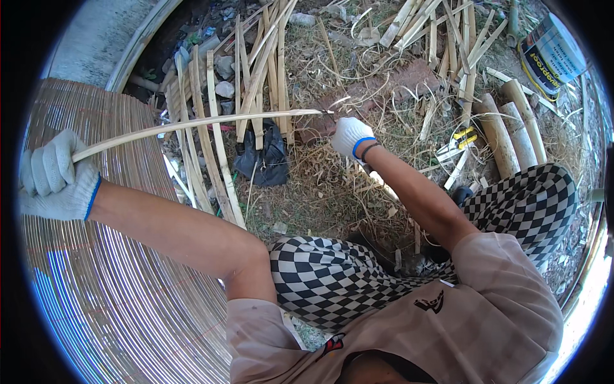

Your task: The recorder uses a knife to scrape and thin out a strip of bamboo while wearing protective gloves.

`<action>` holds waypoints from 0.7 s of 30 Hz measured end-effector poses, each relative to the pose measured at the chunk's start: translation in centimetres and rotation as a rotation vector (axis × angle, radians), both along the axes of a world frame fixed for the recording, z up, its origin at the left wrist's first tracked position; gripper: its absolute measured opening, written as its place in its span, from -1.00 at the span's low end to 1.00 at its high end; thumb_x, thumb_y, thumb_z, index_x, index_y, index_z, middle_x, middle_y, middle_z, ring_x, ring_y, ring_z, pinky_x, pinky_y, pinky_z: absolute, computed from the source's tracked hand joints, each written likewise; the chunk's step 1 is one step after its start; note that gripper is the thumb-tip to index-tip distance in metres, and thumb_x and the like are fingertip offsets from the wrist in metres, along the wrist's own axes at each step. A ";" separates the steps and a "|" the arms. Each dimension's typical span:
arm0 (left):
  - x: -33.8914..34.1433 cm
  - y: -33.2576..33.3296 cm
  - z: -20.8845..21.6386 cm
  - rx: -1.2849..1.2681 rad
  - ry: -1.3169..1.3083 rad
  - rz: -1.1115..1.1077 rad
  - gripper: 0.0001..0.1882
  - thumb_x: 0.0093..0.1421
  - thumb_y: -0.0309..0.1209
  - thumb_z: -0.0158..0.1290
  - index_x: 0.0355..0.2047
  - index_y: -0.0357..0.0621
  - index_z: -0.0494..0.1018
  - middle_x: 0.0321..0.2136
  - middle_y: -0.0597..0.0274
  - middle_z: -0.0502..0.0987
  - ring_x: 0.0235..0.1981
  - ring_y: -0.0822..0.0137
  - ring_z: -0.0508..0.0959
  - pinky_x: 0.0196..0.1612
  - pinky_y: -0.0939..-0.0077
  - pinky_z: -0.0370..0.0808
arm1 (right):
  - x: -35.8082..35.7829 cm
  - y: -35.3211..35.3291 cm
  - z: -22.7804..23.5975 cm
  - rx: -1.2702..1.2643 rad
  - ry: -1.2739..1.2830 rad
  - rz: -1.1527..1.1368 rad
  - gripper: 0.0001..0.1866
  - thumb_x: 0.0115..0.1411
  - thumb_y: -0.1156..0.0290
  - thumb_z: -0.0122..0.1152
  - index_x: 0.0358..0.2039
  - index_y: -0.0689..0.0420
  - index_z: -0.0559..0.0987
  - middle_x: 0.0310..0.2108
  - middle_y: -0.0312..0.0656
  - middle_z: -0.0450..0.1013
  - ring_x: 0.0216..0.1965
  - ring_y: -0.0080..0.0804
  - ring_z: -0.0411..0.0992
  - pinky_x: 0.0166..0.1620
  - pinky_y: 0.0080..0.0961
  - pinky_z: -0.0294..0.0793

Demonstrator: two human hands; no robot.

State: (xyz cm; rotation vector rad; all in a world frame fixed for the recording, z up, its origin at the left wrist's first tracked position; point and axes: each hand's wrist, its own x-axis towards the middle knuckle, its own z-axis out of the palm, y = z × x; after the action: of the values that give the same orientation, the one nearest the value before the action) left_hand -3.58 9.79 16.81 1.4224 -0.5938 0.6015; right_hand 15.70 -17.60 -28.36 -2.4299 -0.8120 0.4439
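The left hand (54, 169), in a white knit glove with blue cuff, is wrapped around the near end of a long, pale, slightly bowed bamboo-like strip (192, 122). The strip hangs in the air, running from above the brown slatted mat (96, 107) to over the left end of the reddish-brown flat board (409, 80) on the ground. The right hand (350, 136), gloved alike, is curled in beside the far tip, where a small dark piece (326, 112) shows; whether its fingers pinch that piece or the strip, I cannot tell.

The step looks like working the strip's tip — probably trimming or thinning it. To do it well, hold the left grip firm so the long span doesn't twist or whip, and work in short, light passes along the grain. If the dark piece is a blade, aim its edge away from the wrist and the checked trousers (320, 275) — bracing the tip on the board would steady it.
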 end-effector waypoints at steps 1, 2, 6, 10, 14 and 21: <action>-1.0 -0.2 0.3 0.007 0.019 -0.049 -0.28 0.24 0.40 -0.23 -0.85 0.21 0.22 -0.94 0.53 0.21 -0.98 0.61 0.14 -0.91 0.69 0.20 | -2.0 0.6 1.3 0.046 0.009 0.045 -0.68 0.10 0.28 0.10 -0.36 0.30 0.64 -0.42 0.20 0.57 -0.32 0.12 0.58 -0.18 -0.14 0.60; -1.8 -0.3 0.9 0.015 0.025 -0.105 -0.29 0.25 0.39 -0.23 -0.85 0.22 0.21 -0.95 0.53 0.20 -0.98 0.61 0.13 -0.91 0.69 0.20 | -3.3 0.9 3.4 0.094 0.006 0.081 -0.68 0.11 0.28 0.09 -0.32 0.29 0.63 -0.45 0.19 0.56 -0.32 0.13 0.57 -0.19 -0.11 0.60; -2.7 0.8 2.4 0.019 0.014 -0.097 -0.29 0.26 0.37 -0.22 -0.85 0.21 0.23 -0.95 0.53 0.21 -0.98 0.62 0.14 -0.90 0.71 0.22 | -4.5 0.1 2.1 0.082 -0.044 -0.040 -0.74 0.14 0.30 0.12 -0.30 0.24 0.60 -0.39 0.09 0.60 -0.26 0.05 0.59 -0.18 -0.14 0.59; -0.2 0.6 0.1 0.008 -0.027 -0.005 -0.28 0.27 0.36 -0.24 -0.86 0.19 0.23 -0.95 0.52 0.21 -0.97 0.62 0.17 -0.90 0.72 0.25 | 0.5 -0.8 -2.3 -0.125 0.150 -0.002 -0.66 0.13 0.25 0.10 -0.31 0.24 0.69 -0.30 0.18 0.59 -0.21 0.04 0.60 -0.14 -0.18 0.60; -3.0 0.3 1.8 -0.011 0.009 -0.048 -0.27 0.28 0.37 -0.26 -0.85 0.17 0.21 -0.94 0.50 0.19 -0.98 0.58 0.13 -0.91 0.66 0.18 | -5.7 1.0 4.7 0.122 0.032 0.040 -0.67 0.15 0.27 0.09 -0.24 0.28 0.60 -0.43 0.19 0.57 -0.30 0.15 0.58 -0.18 -0.08 0.59; 2.2 -2.2 -1.7 -0.107 -0.060 0.288 -0.32 0.39 0.18 -0.29 -0.80 0.12 0.19 -0.92 0.46 0.15 -0.95 0.54 0.10 -0.89 0.63 0.09 | 0.6 -0.9 -5.4 -0.115 0.134 0.067 -0.63 0.12 0.25 0.09 -0.28 0.35 0.59 -0.33 0.23 0.57 -0.24 0.11 0.59 -0.18 -0.13 0.60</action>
State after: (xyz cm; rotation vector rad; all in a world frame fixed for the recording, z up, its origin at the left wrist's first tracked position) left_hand -1.42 7.59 15.07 1.4031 -0.3995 0.8943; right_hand 16.33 -18.55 -33.78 -2.4517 -0.8314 0.6892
